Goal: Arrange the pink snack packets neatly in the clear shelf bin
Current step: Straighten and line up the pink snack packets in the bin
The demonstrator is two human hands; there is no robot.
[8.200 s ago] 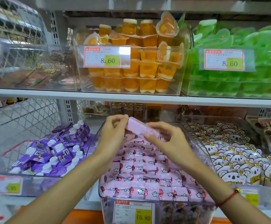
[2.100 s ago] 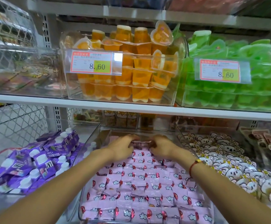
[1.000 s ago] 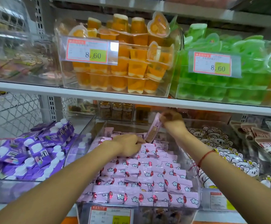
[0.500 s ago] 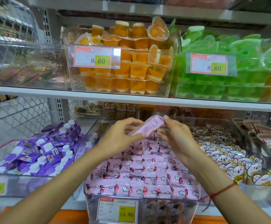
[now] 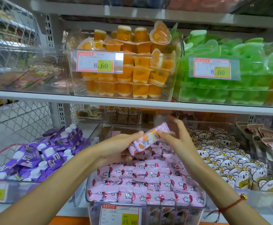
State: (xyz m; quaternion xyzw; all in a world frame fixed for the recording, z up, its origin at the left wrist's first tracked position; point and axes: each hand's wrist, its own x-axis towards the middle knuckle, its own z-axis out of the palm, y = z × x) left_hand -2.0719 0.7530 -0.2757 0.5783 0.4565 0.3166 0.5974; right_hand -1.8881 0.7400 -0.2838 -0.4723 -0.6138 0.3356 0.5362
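right hand [image 5: 175, 140]: upper fingers motion-blurred | clear bin [image 5: 146, 204]: bottom cut off | price-tag text illegible

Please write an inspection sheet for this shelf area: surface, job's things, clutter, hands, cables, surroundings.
Surface: white shelf board above the lower bins.
Job's things: clear bin holds rows of pink packets; one pink packet held above them, tilted.
Clutter: nothing seen.
Hands: left hand grips the held packet; right hand touches its upper end, fingers blurred.
Cables: nothing seen.
Surroundings: purple pouches left, koala packets right, orange jelly cups and green cups above.
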